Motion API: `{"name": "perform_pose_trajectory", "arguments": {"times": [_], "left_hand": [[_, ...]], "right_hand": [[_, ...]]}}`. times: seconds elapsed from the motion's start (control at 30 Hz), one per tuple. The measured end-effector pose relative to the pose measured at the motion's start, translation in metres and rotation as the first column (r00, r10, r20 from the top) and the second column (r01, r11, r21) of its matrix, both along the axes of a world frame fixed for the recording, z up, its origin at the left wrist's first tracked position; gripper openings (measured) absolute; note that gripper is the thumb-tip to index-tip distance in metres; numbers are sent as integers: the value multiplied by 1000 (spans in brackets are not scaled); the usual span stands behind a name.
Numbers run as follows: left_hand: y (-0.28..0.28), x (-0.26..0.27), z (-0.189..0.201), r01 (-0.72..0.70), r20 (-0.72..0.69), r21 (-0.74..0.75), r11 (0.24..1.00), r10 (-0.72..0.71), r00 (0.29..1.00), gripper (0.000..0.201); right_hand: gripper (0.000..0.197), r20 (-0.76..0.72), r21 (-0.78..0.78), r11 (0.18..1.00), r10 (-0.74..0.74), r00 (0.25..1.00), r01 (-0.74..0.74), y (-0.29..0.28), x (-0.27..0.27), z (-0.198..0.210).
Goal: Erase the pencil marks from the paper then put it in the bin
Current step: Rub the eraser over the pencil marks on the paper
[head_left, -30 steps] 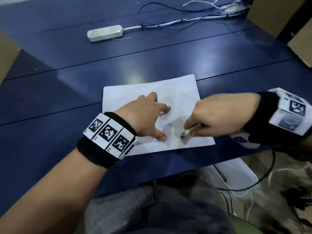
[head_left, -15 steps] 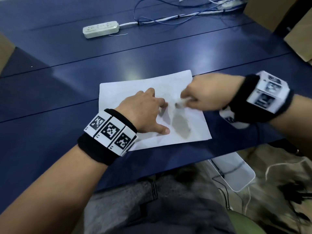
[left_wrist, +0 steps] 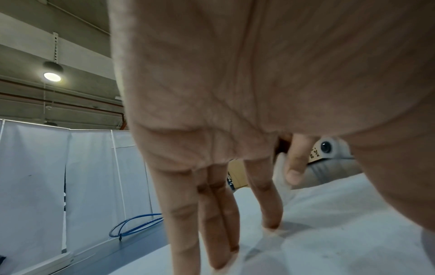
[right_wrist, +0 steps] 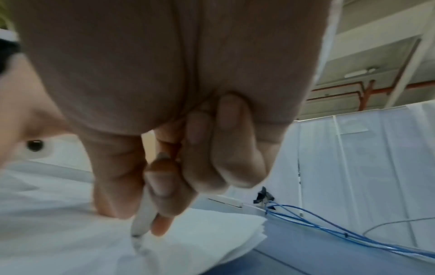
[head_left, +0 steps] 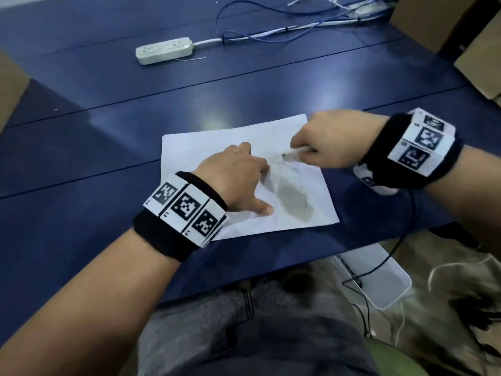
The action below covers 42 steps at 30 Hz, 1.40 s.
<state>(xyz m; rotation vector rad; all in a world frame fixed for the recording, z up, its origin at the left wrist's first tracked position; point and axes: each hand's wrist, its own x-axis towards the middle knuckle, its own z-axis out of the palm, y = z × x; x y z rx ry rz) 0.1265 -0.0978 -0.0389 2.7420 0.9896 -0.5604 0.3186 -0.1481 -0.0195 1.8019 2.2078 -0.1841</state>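
Observation:
A white sheet of paper (head_left: 206,147) lies on the blue table (head_left: 81,164) near its front edge, with a grey smudge (head_left: 294,200) on its right half. My left hand (head_left: 238,180) presses flat on the paper (left_wrist: 329,232) with straight, spread fingers (left_wrist: 212,232). My right hand (head_left: 330,139) pinches a white eraser (head_left: 294,153) between thumb and fingers, its tip touching the paper's upper right part. In the right wrist view the eraser (right_wrist: 143,221) pokes down onto the paper (right_wrist: 70,232).
A white bin (head_left: 379,278) stands on the floor below the table's front right edge, with a black cable running over it. A white power strip (head_left: 164,50) and blue cables (head_left: 271,31) lie at the back. Cardboard boxes (head_left: 477,61) stand at the right.
My right hand with the eraser moved from the paper's lower middle up to its upper right part. The left hand stayed pressed on the sheet.

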Motion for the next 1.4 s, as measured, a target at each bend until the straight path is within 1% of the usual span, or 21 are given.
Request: {"name": "perform_pose_trajectory", "arguments": {"times": [0.07,0.17,0.23,0.33,0.4,0.47,0.53,0.57,0.6,0.67,0.73,0.8,0.83,0.9,0.97,1.03,1.1,1.17,1.23,1.33,1.4], "left_hand": [[1,0,-1,6,1,-3,1000,-6,1000,74],[2,0,-2,15,7,-17,1000,-15,1000,67],[2,0,-2,29,15,-21,999,-28,999,65],[3,-2,0,38,30,-25,999,-37,999,70],[2,0,0,42,20,-8,999,-42,999,72],[0,3,0,44,1,31,999,-44,999,73],[-2,7,-1,42,-4,65,997,-42,999,72],[-3,8,-1,40,-5,74,996,-39,999,70],[-3,9,-1,39,-5,77,996,-39,999,69],[-3,11,-2,45,-5,78,996,-45,999,69],[-4,11,-3,47,-14,77,996,-46,999,70],[-4,11,-2,43,-18,79,996,-41,999,70],[-4,11,-2,38,-15,80,996,-37,999,67],[-4,10,-3,31,-8,81,996,-30,1000,65],[-4,9,-4,27,-13,83,996,-26,1000,66],[-4,9,-4,15,4,80,997,-15,1000,67],[-3,9,-4,-1,28,70,998,-1,1000,69],[-4,9,-3,-14,40,62,998,12,999,70],[-3,9,-3,-21,46,63,998,18,999,72],[-2,9,-5,-31,41,66,997,28,999,74],[-2,9,-6,-29,35,70,997,27,999,72]], "right_hand": [[24,-12,-119,990,76,997,-77,-17,-7,4],[24,-138,-330,922,165,977,-202,-47,-20,12],[23,-107,-274,947,144,984,-168,-40,-19,9],[24,-10,-48,999,-17,1000,17,-11,-4,4],[29,10,11,1000,-13,1000,13,-10,2,2],[27,-31,-83,995,59,998,-62,-26,-4,5],[22,-144,-262,947,152,978,-186,-48,-15,9],[21,-171,-323,924,157,973,-206,-54,-19,12],[19,-160,-314,929,149,976,-193,-52,-20,12],[20,-88,-162,982,82,993,-96,-34,-14,8],[26,-12,-24,1000,-15,1000,14,-15,-6,7],[27,-2,21,999,-29,1000,29,-13,-1,5],[25,3,-19,1000,4,1000,-4,-20,-3,6],[19,-67,-174,975,127,990,-137,-41,-11,10],[13,-151,-280,940,160,976,-197,-57,-19,13],[19,-98,-216,968,110,989,-129,-49,-18,11],[31,-14,-82,997,-4,1000,3,-26,-9,10],[33,-15,3,998,-60,998,60,-14,-1,11],[35,-14,-42,999,0,1000,0,-22,-1,12],[23,-120,-252,956,126,985,-153,-50,-13,15],[22,-134,-296,940,137,981,-172,-53,-16,14]]}}
